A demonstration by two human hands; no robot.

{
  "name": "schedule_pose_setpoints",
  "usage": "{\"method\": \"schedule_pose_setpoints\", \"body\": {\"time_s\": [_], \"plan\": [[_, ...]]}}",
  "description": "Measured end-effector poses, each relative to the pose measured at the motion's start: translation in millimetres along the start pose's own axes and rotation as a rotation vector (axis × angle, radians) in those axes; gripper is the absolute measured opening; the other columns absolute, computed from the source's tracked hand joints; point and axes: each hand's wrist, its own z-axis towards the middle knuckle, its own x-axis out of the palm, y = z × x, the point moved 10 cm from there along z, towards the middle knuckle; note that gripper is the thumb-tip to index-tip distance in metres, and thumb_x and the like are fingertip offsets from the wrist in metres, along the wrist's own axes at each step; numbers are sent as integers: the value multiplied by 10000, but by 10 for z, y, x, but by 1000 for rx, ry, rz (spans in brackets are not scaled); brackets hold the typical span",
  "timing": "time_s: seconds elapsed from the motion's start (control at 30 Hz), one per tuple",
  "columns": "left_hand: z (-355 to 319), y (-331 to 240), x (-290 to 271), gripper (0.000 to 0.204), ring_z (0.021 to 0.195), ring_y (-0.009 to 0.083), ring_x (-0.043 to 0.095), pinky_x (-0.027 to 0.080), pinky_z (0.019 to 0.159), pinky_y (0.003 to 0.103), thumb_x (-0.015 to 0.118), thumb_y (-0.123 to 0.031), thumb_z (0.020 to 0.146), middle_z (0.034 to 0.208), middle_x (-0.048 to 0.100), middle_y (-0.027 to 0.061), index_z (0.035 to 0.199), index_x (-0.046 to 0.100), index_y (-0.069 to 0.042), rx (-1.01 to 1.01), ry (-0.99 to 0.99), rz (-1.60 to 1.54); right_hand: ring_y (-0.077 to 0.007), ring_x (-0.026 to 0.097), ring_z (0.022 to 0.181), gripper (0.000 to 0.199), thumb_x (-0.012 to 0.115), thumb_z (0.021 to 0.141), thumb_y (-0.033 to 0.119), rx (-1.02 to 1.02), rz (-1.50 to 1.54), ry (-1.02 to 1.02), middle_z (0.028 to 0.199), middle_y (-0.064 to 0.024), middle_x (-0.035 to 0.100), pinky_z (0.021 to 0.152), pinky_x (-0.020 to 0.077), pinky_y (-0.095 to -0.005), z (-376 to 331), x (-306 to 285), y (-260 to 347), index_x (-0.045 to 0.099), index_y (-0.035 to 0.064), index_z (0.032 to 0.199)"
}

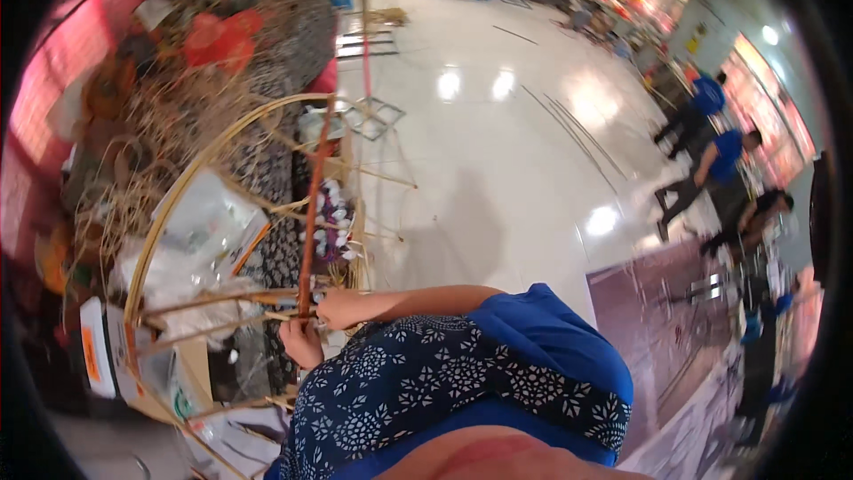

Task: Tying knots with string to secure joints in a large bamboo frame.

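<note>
Beside my body at the left stands a large curved frame of bamboo strips [163, 222], its arc bowing outward. A reddish-brown stick [314, 204] runs up across it, and its lower end meets several thin strips [209, 302] at a joint. My right hand [341, 308] is closed at this joint, with its fingertips on the strips. Just below, my left hand [302, 343] pinches the frame near the stick's lower end. Exactly what lies between the fingertips is too small to make out.
A long table with a dark patterned cloth [274, 293] carries plastic bags [209, 213], tangled strips [169, 116] and red material [218, 40]. Long rods [582, 142] lie on the pale floor [480, 124]. Several people in blue [727, 156] are at the right.
</note>
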Motion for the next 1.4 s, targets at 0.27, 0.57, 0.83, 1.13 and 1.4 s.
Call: {"method": "schedule_pose_setpoints", "body": {"time_s": [0.27, 0.57, 0.83, 1.13, 1.4], "plan": [[201, 657, 771, 224, 842, 334, 503, 440, 710, 413, 703, -167, 727, 892, 484, 161, 868, 589, -35, 165, 247, 24, -377, 585, 690, 228, 552, 647, 219, -60, 169, -17, 747, -209, 616, 616, 456, -461, -505, -128, -452, 658, 36, 732], [247, 313, 782, 203, 830, 329, 506, 440, 697, 411, 691, -160, 740, 890, 483, 156, 857, 584, -34, 101, 168, 60, -318, 599, 647, 245, 610, 656, 248, 75, 219, -17, 686, -172, 625, 595, 454, -428, -840, -138, -590, 667, 20, 722], [280, 181, 846, 184, 819, 323, 509, 440, 686, 409, 681, -153, 751, 888, 483, 151, 848, 580, -34, 108, 184, 55, -175, 545, 496, 188, 625, 695, 215, 378, 628, -120, 636, -89, 620, 473, 437, -335, -1897, -170, -1149, 670, 35, 729], [331, 188, 920, 165, 807, 318, 511, 440, 673, 407, 669, -146, 763, 886, 483, 146, 837, 575, -33, 98, 179, 39, -171, 518, 514, 252, 580, 704, 247, 959, 424, -587, 538, -94, 530, 479, 414, -329, -4387, -661, -1914, 614, -2, 690], [352, 349, 843, 149, 796, 312, 514, 440, 661, 405, 659, -140, 774, 883, 483, 141, 827, 571, -32, 58, 165, 32, -318, 625, 849, 338, 559, 769, 366, 2091, -163, -874, 912, -147, 648, 736, 497, -427, -7242, -735, -1550, 680, 61, 850]]}}
